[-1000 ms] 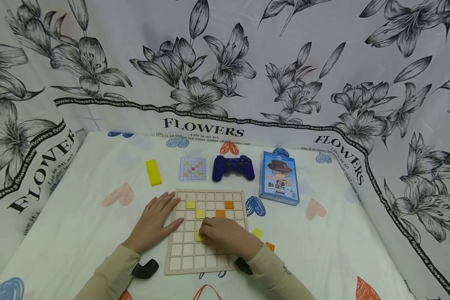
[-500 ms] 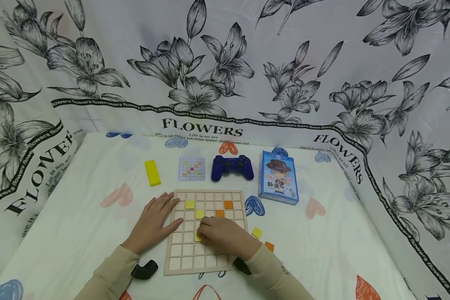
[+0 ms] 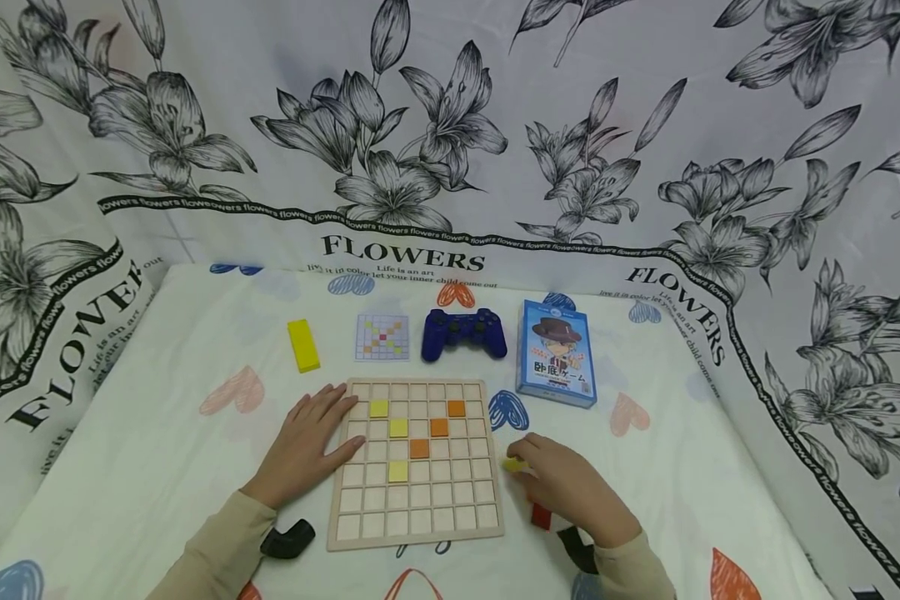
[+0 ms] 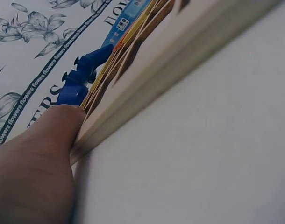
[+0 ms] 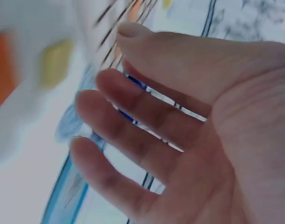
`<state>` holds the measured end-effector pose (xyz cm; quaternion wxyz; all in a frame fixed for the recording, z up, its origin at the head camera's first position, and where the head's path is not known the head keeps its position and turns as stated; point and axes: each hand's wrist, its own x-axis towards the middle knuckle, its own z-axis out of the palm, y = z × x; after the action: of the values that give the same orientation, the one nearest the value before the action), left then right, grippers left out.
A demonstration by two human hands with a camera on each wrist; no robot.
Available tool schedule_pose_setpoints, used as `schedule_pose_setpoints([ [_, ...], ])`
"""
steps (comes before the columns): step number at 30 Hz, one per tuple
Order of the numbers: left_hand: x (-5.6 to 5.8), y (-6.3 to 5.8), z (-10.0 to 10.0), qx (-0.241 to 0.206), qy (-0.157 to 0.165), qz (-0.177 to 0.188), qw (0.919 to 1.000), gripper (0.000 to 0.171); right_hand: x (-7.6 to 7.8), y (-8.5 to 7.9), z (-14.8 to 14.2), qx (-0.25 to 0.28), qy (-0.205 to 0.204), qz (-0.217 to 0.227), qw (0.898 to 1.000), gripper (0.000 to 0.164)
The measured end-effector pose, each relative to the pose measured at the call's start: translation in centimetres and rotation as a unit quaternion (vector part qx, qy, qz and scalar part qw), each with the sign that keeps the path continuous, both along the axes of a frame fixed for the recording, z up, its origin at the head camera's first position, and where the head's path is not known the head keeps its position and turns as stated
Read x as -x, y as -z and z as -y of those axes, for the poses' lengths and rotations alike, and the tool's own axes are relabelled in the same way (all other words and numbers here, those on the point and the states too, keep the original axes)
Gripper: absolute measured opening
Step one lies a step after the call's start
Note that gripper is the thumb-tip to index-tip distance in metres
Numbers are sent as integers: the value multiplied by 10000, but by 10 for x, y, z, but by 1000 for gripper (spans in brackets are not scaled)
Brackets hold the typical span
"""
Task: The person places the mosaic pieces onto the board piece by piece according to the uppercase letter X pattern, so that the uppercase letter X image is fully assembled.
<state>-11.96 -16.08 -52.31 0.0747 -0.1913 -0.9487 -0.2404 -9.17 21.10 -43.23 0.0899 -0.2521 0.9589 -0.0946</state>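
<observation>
A wooden grid board (image 3: 450, 498) lies on the cloth, with several yellow and orange square tiles in its cells. One yellow tile (image 3: 397, 472) sits alone in a lower cell; an orange tile (image 3: 419, 448) lies up and right of it. My left hand (image 3: 306, 442) rests flat along the board's left edge, thumb and fingertips at the rim. Off the board's right side, my right hand (image 3: 566, 483) hovers over a loose yellow tile (image 3: 513, 463). In the right wrist view its fingers (image 5: 133, 121) are loosely bent and apart from the yellow tile (image 5: 56, 63). An orange tile (image 5: 2, 70) is beside that.
Behind the board are a yellow block (image 3: 304, 346), a colored grid card (image 3: 382, 337), a blue game controller (image 3: 463, 334) and a blue box (image 3: 557, 354). Red tile (image 3: 541, 516) shows beneath the right hand. A black curved object (image 3: 288, 540) lies by the left wrist.
My right hand has left the board and moved right to the loose yellow tile, leaving the lower yellow tile in its cell. The left hand has stayed in place.
</observation>
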Motion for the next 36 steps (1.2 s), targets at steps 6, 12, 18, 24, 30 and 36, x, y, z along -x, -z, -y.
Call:
schedule_pose_setpoints([
  [6, 1, 0, 1, 21, -25, -65, 10000, 69, -20, 10, -33, 80, 692, 513, 9962, 24],
  [12, 1, 1, 1, -9, -15, -78, 10000, 68, -29, 20, -45, 258, 645, 401, 9968, 22],
  [18, 0, 1, -1, -11, 11, -7, 10000, 68, -30, 23, -45, 286, 566, 369, 9973, 22],
  [24, 1, 1, -1, 1, 13, 18, 10000, 69, -28, 26, -44, 323, 380, 174, 9986, 23],
  [30, 0, 2, 0, -4, -1, -5, 10000, 69, -25, 28, -43, 224, 566, 148, 9980, 25],
  [36, 0, 3, 0, -40, 2, -62, 10000, 67, -24, 29, -42, 108, 655, -5, 9978, 28],
])
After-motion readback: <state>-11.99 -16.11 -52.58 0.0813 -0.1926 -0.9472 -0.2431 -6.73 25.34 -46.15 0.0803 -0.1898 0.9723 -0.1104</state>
